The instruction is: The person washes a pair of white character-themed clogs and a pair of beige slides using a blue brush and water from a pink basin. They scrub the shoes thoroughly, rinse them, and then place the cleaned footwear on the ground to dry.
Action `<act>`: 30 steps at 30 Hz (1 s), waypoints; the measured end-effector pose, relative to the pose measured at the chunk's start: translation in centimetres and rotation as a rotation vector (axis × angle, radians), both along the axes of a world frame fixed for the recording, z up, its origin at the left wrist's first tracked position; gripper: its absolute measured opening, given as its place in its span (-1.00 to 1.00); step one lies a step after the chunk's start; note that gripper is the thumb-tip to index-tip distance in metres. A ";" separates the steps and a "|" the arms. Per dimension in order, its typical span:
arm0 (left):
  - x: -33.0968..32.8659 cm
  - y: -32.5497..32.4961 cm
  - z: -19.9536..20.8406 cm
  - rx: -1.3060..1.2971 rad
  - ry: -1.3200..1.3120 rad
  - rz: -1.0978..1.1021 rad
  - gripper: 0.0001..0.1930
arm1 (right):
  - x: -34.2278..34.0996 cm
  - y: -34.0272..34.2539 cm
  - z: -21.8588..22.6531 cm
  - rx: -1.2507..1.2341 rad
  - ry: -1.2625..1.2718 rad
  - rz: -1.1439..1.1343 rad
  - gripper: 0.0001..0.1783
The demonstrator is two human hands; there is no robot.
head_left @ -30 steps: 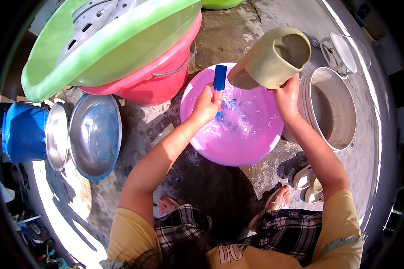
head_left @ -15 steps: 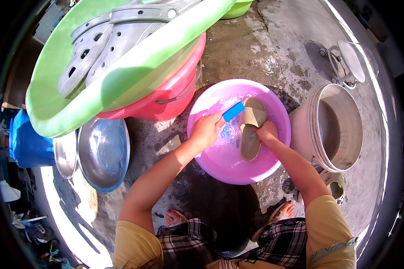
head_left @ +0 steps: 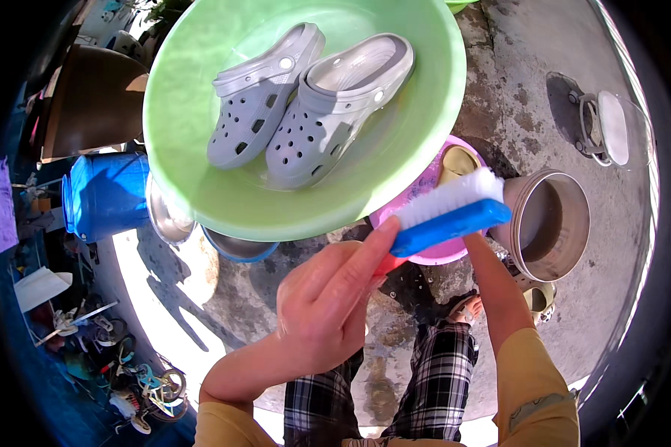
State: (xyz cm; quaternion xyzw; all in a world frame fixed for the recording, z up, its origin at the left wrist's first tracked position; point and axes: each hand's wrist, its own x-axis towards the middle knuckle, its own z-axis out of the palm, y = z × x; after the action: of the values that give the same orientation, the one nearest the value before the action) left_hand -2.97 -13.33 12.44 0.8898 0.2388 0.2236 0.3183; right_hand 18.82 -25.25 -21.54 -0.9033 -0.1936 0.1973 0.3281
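My left hand (head_left: 324, 305) is closed on a scrub brush (head_left: 451, 227) with a blue back, white bristles turned up and a reddish handle, held high in front of the pink basin (head_left: 449, 253). Behind the bristles, an olive slide sandal (head_left: 458, 162) shows in the basin; only its upper part is visible. My right forearm (head_left: 496, 287) reaches toward the basin, and the brush hides that hand and its fingers. Two grey clogs (head_left: 317, 141) rest in the large green basin (head_left: 395, 182), left of the pink one and overlapping it in view.
A pale bucket (head_left: 511, 216) with murky water stands right of the pink basin, near an olive clog (head_left: 538, 298). Metal bowls (head_left: 173, 212) and a blue barrel (head_left: 112, 194) are at left. A small white stool-like thing (head_left: 613, 130) lies farther right on concrete.
My left hand has lifted the brush up from the pink basin toward me. The view has shifted left, so the green basin and clogs now show more fully. My right hand has become hidden.
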 end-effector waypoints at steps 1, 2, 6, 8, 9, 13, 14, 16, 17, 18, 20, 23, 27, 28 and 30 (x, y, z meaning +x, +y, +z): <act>-0.8 1.8 0.6 -0.001 0.035 0.132 -0.51 | 0.2 -0.5 1.5 0.066 -0.025 -0.012 -0.62; -1.7 3.5 1.3 -0.005 0.081 0.268 -0.52 | -0.2 -0.6 3.5 0.086 -0.087 -0.010 -0.59; -5.2 11.2 0.5 -0.116 0.270 0.592 -0.52 | -1.8 -0.3 10.5 0.256 -0.126 -0.027 -0.58; -6.4 13.6 0.4 -0.199 0.411 0.655 -0.52 | -3.0 0.2 14.4 0.348 -0.103 -0.008 -0.60; -6.6 14.1 0.3 -0.023 0.426 0.619 -0.52 | -3.2 0.5 15.8 0.396 -0.110 0.010 -0.59; -2.1 11.5 2.1 0.377 0.181 0.427 -0.58 | -2.2 -0.3 18.7 0.421 -0.004 -0.029 -0.67; -0.9 9.5 3.0 0.177 0.125 0.331 -0.59 | -2.3 -0.1 20.0 0.417 -0.004 -0.038 -0.74; 0.7 4.5 2.3 -0.353 0.191 0.169 -0.62 | -3.2 0.4 18.6 0.493 -0.022 -0.062 -0.71; 2.2 2.0 2.4 -0.646 0.304 0.082 -0.62 | -3.2 0.5 17.6 0.439 -0.098 -0.045 -0.65; 3.2 0.3 1.1 -0.714 0.248 0.083 -0.56 | -3.6 0.7 18.8 0.424 -0.139 -0.059 -0.63; 4.9 -2.4 -2.8 -0.769 0.195 0.168 -0.40 | -4.1 0.6 19.5 0.497 -0.117 -0.039 -0.58; 8.6 -4.7 -5.4 -0.600 0.297 0.087 -0.15 | -3.8 -1.2 21.3 0.581 0.013 -0.059 -0.56; 12.5 -9.5 -6.0 -0.853 0.041 0.074 -0.15 | -3.0 -5.1 23.2 0.613 0.209 -0.332 -0.55; 13.2 -10.9 -6.2 -0.854 0.044 0.033 -0.15 | -2.6 -6.6 23.7 0.614 0.243 -0.405 -0.54; 14.9 -13.9 -6.5 -0.853 0.057 -0.024 -0.19 | -1.1 -9.7 23.0 0.683 0.288 -0.546 -0.52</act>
State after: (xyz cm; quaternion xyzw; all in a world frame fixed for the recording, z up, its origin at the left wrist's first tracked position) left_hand 11.91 -27.24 5.96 0.6871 0.3080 0.0766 0.6536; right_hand 17.72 -34.98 1.51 -0.7247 0.0449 0.1520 0.6706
